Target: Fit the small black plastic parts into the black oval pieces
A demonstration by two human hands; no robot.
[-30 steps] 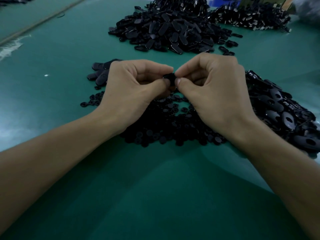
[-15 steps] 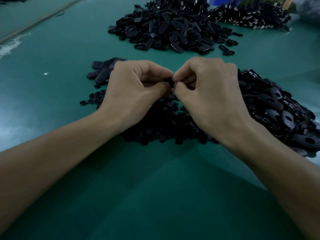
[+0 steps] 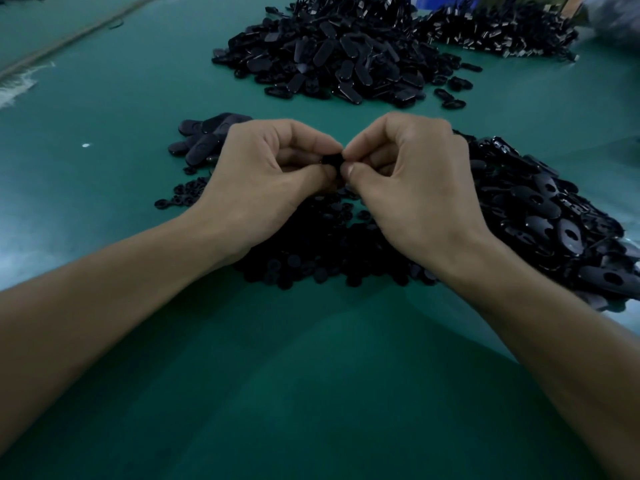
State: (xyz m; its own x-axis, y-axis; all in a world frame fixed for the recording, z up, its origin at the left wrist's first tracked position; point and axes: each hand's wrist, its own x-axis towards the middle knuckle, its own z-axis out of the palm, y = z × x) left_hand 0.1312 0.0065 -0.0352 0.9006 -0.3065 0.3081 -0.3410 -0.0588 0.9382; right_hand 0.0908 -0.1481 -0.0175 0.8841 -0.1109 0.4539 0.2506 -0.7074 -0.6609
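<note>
My left hand (image 3: 263,178) and my right hand (image 3: 415,181) meet fingertip to fingertip above the table, both pinching one black piece (image 3: 332,160) between thumb and forefinger. Most of that piece is hidden by the fingers, so I cannot tell whether it is an oval piece, a small part, or both together. Under my hands lies a heap of small black round parts (image 3: 322,251). A heap of black oval pieces with holes (image 3: 554,216) lies to the right of my right hand.
A few dark oval pieces (image 3: 204,140) lie just beyond my left hand. A big pile of black oval pieces (image 3: 332,57) sits farther back, with another dark pile (image 3: 502,29) at the back right. All rest on a green table mat (image 3: 311,375).
Both hands stay together on the pinched piece. The fingers have shifted slightly around it, and the hands sit a touch lower than a second ago.
</note>
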